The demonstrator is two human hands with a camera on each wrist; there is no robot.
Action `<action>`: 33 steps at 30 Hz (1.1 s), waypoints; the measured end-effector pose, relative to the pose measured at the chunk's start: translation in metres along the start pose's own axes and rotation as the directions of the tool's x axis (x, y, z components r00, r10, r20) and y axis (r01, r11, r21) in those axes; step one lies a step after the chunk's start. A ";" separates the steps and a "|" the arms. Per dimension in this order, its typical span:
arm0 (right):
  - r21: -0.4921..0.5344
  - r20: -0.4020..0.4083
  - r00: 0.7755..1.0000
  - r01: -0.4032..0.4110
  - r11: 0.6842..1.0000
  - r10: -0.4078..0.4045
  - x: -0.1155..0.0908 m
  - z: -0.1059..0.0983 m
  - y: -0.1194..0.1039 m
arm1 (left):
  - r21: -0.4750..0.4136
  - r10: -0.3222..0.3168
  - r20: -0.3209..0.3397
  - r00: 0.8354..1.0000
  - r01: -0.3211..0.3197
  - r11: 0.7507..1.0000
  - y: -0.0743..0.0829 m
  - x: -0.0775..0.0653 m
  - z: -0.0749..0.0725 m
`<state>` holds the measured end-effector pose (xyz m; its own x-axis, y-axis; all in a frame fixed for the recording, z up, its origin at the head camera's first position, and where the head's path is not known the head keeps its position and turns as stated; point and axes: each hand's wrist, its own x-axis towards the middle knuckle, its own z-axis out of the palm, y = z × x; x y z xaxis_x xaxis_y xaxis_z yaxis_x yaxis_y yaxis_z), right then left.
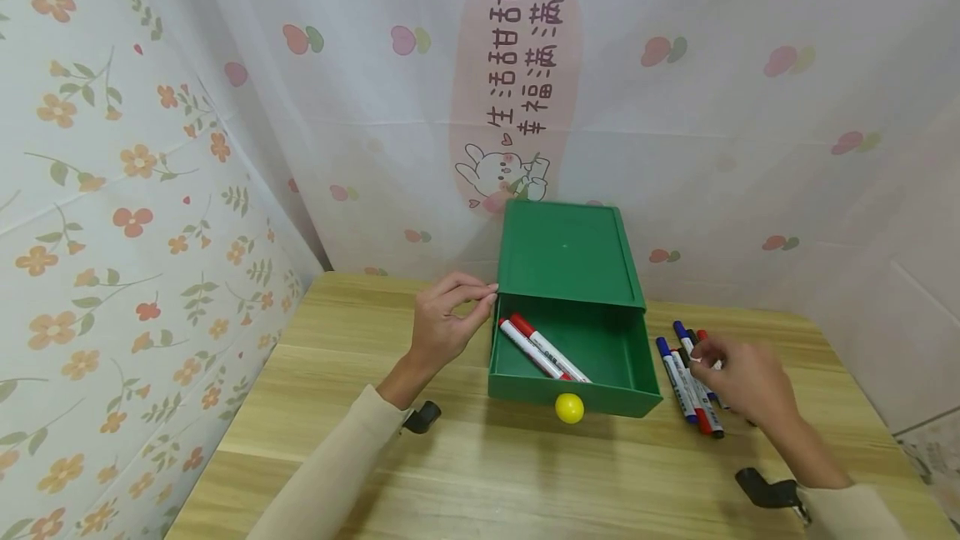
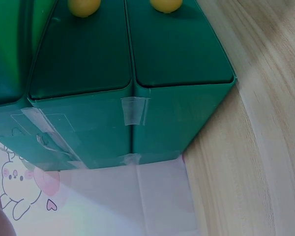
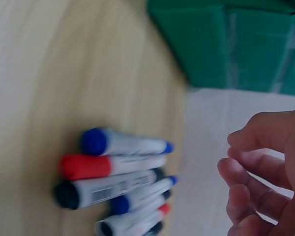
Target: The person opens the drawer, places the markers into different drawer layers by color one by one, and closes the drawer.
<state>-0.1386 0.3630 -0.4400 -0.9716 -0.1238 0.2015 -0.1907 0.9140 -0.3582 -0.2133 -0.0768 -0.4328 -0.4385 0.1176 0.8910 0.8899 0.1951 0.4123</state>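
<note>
Rocking plain cream long sleeves [image 1: 330, 461] over both forearms, plus stubby black bent gadgets [image 1: 422, 417] near both bare hands [image 1: 441, 321], with a shiny metal bit [image 1: 803, 514] on the right one

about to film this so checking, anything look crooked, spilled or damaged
Nothing looks spilled or broken. Oddest is the rabbit print on the back cloth, lying on its side. Clear tape runs across seams of the green drawer unit, perhaps a makeshift join. Right of it, markers lie in a loose pile.

Head view faces downward; wrist views nearer; all share cabinet [image 1: 566, 252].
</note>
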 end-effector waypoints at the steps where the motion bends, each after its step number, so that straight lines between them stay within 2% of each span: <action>1: -0.001 0.017 1.000 -0.016 1.000 0.016 -0.001 0.003 0.005 | 0.000 0.001 0.000 1.000 -0.001 1.000 0.000 0.000 0.000; 6: 0.012 0.095 0.992 -0.088 0.996 0.087 -0.006 0.018 0.020 | -0.006 0.007 0.002 1.000 -0.007 1.000 -0.001 0.000 0.000; 12: 0.003 0.145 0.977 -0.161 0.987 0.158 -0.007 0.029 0.025 | -0.015 0.000 0.002 1.000 0.000 1.000 0.000 0.001 0.000; 27: -0.036 0.191 0.935 -0.297 0.954 0.298 -0.003 0.036 0.024 | -0.009 0.003 -0.002 1.000 -0.003 1.000 0.000 0.001 0.000; 33: -0.043 0.186 0.934 -0.303 0.952 0.306 -0.005 0.042 0.022 | -0.009 0.009 -0.008 1.000 -0.009 1.000 -0.001 0.000 0.000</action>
<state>-0.1440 0.3672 -0.4874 -0.9916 0.0920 -0.0909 0.1190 0.9242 -0.3630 -0.2142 -0.0770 -0.4330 -0.4295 0.1114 0.8962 0.8949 0.1854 0.4059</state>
